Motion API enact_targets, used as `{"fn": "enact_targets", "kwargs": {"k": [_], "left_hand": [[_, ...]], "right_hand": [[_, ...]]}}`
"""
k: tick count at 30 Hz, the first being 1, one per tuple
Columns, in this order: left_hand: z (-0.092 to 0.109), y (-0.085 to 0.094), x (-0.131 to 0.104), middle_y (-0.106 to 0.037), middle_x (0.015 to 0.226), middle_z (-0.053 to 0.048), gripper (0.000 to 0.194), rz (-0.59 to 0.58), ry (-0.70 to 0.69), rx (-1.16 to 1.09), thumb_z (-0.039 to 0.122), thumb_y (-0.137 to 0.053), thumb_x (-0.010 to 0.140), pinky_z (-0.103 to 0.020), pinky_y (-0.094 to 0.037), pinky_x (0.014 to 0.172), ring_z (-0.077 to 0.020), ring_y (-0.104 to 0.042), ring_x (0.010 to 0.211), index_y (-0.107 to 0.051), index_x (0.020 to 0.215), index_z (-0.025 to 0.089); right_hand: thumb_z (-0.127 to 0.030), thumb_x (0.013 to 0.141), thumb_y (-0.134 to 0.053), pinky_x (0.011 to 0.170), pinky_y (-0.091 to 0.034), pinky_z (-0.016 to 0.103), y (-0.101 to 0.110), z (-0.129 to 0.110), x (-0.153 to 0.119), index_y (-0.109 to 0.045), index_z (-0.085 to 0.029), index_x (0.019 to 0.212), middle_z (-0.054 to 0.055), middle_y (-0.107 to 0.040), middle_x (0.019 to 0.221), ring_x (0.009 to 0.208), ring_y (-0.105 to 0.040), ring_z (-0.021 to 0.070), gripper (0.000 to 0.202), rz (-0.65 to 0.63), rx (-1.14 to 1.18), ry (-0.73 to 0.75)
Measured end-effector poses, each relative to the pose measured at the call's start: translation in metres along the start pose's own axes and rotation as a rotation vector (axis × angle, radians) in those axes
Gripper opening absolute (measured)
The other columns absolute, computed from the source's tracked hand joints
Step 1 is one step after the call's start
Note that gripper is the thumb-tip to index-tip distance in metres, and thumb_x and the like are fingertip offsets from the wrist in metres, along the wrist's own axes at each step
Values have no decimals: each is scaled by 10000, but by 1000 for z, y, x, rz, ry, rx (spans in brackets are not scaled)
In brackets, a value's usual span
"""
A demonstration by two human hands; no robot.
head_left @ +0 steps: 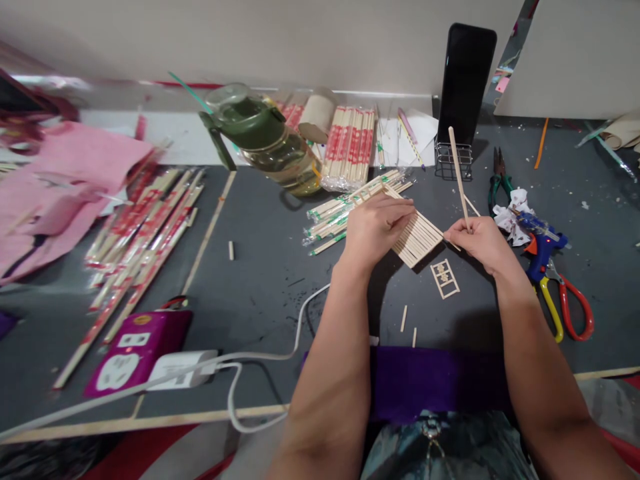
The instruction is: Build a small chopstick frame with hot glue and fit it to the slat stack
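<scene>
My left hand (377, 227) is closed on a small flat panel of pale wooden sticks (417, 240) laid side by side, steadying it by its upper left part. At the panel's right corner, my right hand (477, 243) pinches a long wooden stick (457, 170) that points upward; its fingertips are by the panel's edge. Just below lies a small wooden frame (445, 279) with a cross-piece and tiny decoration. Two short cut sticks (404, 319) rest nearer to me. Green-marked chopstick packs (325, 217) lie behind my left hand.
At right lie a blue glue gun (543, 247), pliers (499, 177), red-and-yellow-handled cutters (575, 310) and crumpled paper (515, 213). A phone (467, 83) stands on a wire holder. A green-lidded jug (270, 137), chopstick packs (145, 233), a purple power box (137, 347) and a white cable (300, 327) are at left.
</scene>
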State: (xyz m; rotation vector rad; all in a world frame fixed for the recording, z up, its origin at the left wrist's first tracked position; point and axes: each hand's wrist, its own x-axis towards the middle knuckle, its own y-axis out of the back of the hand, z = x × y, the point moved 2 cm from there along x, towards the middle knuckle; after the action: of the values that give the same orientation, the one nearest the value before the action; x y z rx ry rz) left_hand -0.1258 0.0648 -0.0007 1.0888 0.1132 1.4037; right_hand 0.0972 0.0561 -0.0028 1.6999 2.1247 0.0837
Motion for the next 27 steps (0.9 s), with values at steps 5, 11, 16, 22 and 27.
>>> {"fn": "enact_targets", "kwargs": {"k": [5, 11, 16, 22, 27], "left_hand": [[0, 0, 0, -807, 1054, -47, 235, -10, -5, 21, 323, -579, 973, -420, -588, 877, -234, -751, 962, -806, 941, 273], [1, 0, 0, -809, 1041, -55, 242, 4, -38, 49, 299, -574, 983, -396, -592, 859, -226, -754, 955, -808, 947, 246], [1, -1, -1, -808, 1043, -61, 239, 3, -41, 75, 300, -578, 981, -386, -594, 854, -225, -755, 956, -804, 943, 230], [3, 10, 0, -798, 1011, -40, 157, 304, 50, 5, 271, -628, 942, -359, -565, 900, -193, -730, 977, -781, 949, 237], [-12, 28, -5, -754, 914, -56, 257, 835, 396, -162, 349, -575, 981, -328, -546, 796, -177, -688, 879, -759, 936, 175]], "right_hand": [[-369, 718, -718, 498, -253, 262, 0, -1, -1, -673, -183, 687, -62, -461, 517, 485, -342, 79, 194, 5, 0, 1], [-378, 713, -721, 491, -249, 256, 0, 0, 0, -668, -178, 686, -65, -465, 516, 481, -343, 74, 208, 3, 11, -1], [-378, 717, -721, 480, -244, 254, -1, 0, 1, -669, -178, 694, -76, -441, 491, 464, -333, 69, 208, -1, 5, 2], [-376, 713, -718, 467, -247, 250, -1, 1, 1, -673, -176, 693, -66, -463, 500, 456, -354, 69, 206, -1, 4, -13], [-382, 704, -719, 479, -288, 247, -1, 0, 0, -658, -179, 678, -53, -507, 525, 473, -403, 76, 214, -13, 18, -34]]}}
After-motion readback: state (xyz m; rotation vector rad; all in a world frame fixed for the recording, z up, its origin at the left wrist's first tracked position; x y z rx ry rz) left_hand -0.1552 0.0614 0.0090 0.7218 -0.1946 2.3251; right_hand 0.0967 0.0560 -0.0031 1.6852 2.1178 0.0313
